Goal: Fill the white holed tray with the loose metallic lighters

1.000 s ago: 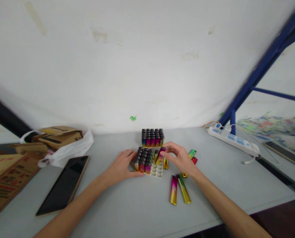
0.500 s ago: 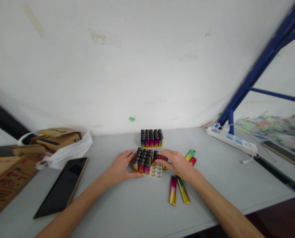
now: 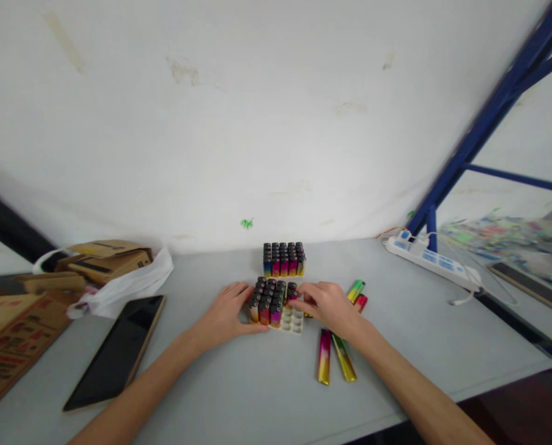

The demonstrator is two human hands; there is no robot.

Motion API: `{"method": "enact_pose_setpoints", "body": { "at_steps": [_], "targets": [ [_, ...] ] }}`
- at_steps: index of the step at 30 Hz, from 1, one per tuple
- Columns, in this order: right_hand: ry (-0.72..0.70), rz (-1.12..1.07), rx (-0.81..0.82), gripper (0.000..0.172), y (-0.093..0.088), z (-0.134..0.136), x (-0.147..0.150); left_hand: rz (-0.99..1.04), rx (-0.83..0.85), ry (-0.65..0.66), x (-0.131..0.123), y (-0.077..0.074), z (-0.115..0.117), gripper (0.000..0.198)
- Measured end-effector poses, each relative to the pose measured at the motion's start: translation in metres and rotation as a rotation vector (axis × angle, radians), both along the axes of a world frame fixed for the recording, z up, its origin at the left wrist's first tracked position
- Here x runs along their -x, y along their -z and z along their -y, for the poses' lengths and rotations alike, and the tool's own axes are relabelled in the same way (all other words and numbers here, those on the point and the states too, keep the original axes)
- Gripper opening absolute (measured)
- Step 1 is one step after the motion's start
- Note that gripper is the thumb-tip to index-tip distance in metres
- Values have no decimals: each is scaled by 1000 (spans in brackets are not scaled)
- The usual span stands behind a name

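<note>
A pale tray (image 3: 292, 322) with round sockets stands on the grey table, its left columns filled with upright lighters (image 3: 265, 300) in shiny colours with black tops. My left hand (image 3: 224, 314) is wrapped round the tray's left side, thumb along the front edge. The fingers of my right hand (image 3: 330, 306) pinch a lighter (image 3: 292, 292) that stands upright at the back of the tray's right part. Bare sockets show in front of it. Loose lighters lie by my right hand: a pink and gold one (image 3: 324, 357), a green and gold one (image 3: 344, 358), others partly under the hand.
Behind the tray stands a full block of lighters (image 3: 284, 259) near the wall. A dark tablet-like slab (image 3: 115, 352), a white plastic bag (image 3: 130, 287) and cardboard boxes (image 3: 20, 334) lie at left. A power strip (image 3: 436, 262) with cables is at right, beside a blue metal frame (image 3: 473, 133).
The lighter in my right hand has gone from tilted to upright in the tray. My right fingers have drawn slightly closer around it. My left hand has stayed put.
</note>
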State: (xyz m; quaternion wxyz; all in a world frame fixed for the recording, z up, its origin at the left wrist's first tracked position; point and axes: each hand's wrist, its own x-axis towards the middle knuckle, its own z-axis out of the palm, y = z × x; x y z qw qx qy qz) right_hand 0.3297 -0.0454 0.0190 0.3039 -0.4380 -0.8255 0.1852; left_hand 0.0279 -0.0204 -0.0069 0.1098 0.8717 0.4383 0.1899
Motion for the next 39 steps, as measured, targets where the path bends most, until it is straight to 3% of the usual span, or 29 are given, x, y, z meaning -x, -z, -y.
{"method": "enact_pose_setpoints", "body": {
  "at_steps": [4,10,17,21,23,26,28,34,39],
  "targets": [
    [47,3,8,43,-3,-3,-10,2,8,0,0,-1,0,73],
    [274,168,47,22,-4,-9,-25,-12,14,3,0,-2,0,76],
    [322,367,114,34,2,-4,-9,1,-12,3,0,0,-1,76],
    [353,378,147,44,2,-9,-16,-9,-3,5,0,-1,0,77],
    [351,350,142,40,3,-13,-20,-20,-3,2,0,-1,0,78],
    [299,197,91,20,5,-16,-24,-28,-6,-6,0,0,0,76],
    [243,-23,107,18,5,-16,-22,-25,-4,-8,0,0,0,75],
    [-15,-787,544,49,2,-12,-4,-15,-11,-10,0,0,0,75],
    [-92,-1017,836,61,-5,-12,4,-11,-16,-5,0,1,-1,77]
  ]
}}
